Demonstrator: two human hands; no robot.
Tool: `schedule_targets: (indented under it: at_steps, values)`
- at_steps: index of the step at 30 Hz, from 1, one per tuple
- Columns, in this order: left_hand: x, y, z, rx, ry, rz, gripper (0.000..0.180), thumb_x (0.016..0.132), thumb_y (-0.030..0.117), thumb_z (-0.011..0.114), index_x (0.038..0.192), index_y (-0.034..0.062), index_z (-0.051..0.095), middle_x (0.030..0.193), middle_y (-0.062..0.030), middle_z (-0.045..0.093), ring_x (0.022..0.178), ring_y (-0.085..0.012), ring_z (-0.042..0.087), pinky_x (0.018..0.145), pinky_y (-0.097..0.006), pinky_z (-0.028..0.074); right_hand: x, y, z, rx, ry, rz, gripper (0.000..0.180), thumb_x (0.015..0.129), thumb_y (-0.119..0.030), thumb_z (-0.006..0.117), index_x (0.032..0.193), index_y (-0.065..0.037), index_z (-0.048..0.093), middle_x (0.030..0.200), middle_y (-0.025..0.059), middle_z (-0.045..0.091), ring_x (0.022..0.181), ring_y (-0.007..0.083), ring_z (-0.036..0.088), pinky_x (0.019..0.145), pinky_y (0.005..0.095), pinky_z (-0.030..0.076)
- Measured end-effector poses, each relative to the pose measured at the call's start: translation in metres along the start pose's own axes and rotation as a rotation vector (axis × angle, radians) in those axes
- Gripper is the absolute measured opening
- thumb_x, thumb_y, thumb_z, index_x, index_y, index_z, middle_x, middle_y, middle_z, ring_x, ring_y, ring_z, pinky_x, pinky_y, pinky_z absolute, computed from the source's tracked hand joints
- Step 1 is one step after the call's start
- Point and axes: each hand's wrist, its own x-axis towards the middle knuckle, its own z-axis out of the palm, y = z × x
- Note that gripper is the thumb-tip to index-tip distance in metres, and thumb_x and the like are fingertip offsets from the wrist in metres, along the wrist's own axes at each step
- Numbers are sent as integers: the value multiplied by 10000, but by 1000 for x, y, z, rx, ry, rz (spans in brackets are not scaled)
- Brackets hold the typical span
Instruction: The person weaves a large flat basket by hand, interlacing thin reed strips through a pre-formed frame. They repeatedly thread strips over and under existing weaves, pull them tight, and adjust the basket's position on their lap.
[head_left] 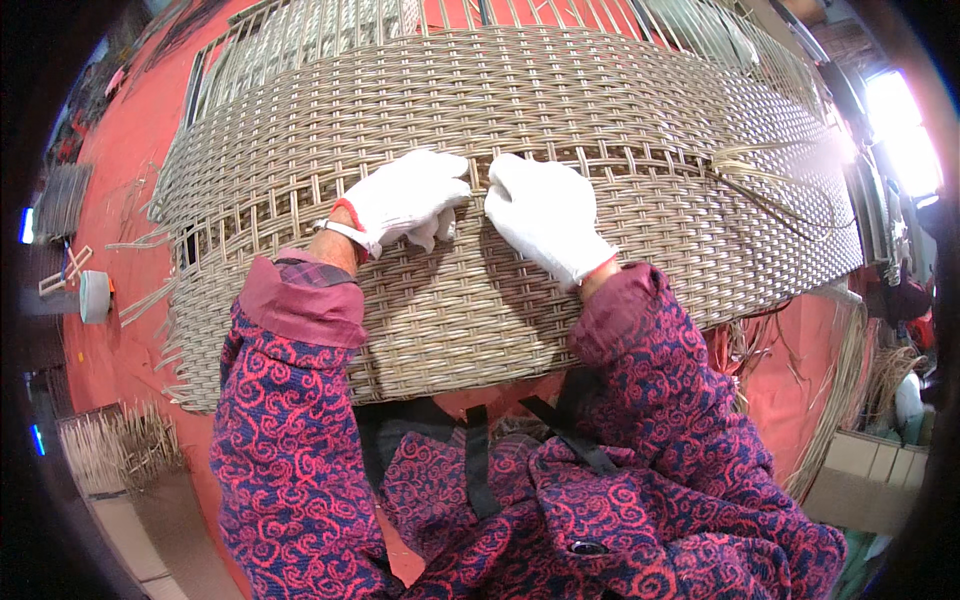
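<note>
A large panel of brown-grey wicker weave [460, 330] lies before me, over a red surface. Across its middle runs a looser band [630, 168] where upright strands show with dark openings between them. My left hand [405, 195], in a white knitted glove with a red cuff, is closed at this band, thumb and forefinger together. Close to its right, my right hand [545, 215], gloved alike, is pinched against the same band. Whatever strand the fingertips grip is hidden by the gloves. Loose pale strands [765, 170] stick out of the band farther right.
Unwoven strand ends [140, 243] jut from the panel's left edge. A white roll [95, 297] stands on the red surface [110, 355] at left. Cut strands [120, 445] fill a cardboard box at lower left; another cardboard box [865, 485] sits at lower right.
</note>
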Motion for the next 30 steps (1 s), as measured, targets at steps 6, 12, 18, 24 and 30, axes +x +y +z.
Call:
schedule_targets:
  at_steps: [6, 12, 18, 24, 30]
  values:
    - [2, -5, -3, -51, -20, 68, 279, 1019, 276, 558, 1158, 47, 636, 646, -79, 649, 470, -141, 587, 425, -280, 452, 14, 30, -4, 240, -117, -71, 235, 926, -261, 570, 948, -55, 680, 901, 160, 697, 894, 360, 669, 801, 453, 520]
    - [12, -9, -12, 175, -63, 87, 246, 1008, 285, 577, 1010, 47, 641, 621, -86, 644, 463, -147, 582, 428, -287, 463, 10, 33, 5, 207, -54, -71, 209, 960, -246, 556, 953, -68, 665, 864, 154, 683, 864, 366, 669, 773, 458, 520]
    - [8, -10, -3, -338, 110, -30, 209, 942, 241, 685, 950, 32, 692, 639, -60, 630, 467, -113, 553, 427, -266, 429, 7, 18, 20, 1, 27, -24, 143, 976, -254, 552, 980, -122, 606, 797, 125, 686, 705, 358, 672, 632, 493, 517]
    - [10, -8, -4, -273, 88, -87, 139, 939, 169, 625, 925, 40, 676, 655, -50, 624, 498, -106, 567, 435, -258, 412, 7, 11, 33, -18, 77, -49, 150, 964, -260, 557, 948, -113, 576, 700, 133, 664, 635, 352, 670, 559, 492, 506]
    - [11, 0, -10, 5, 34, -70, 185, 948, 208, 608, 894, 44, 674, 638, -37, 624, 517, -101, 571, 448, -275, 416, 7, 12, 34, 49, 85, 24, 155, 956, -256, 564, 935, -104, 581, 711, 134, 674, 638, 357, 671, 570, 494, 516]
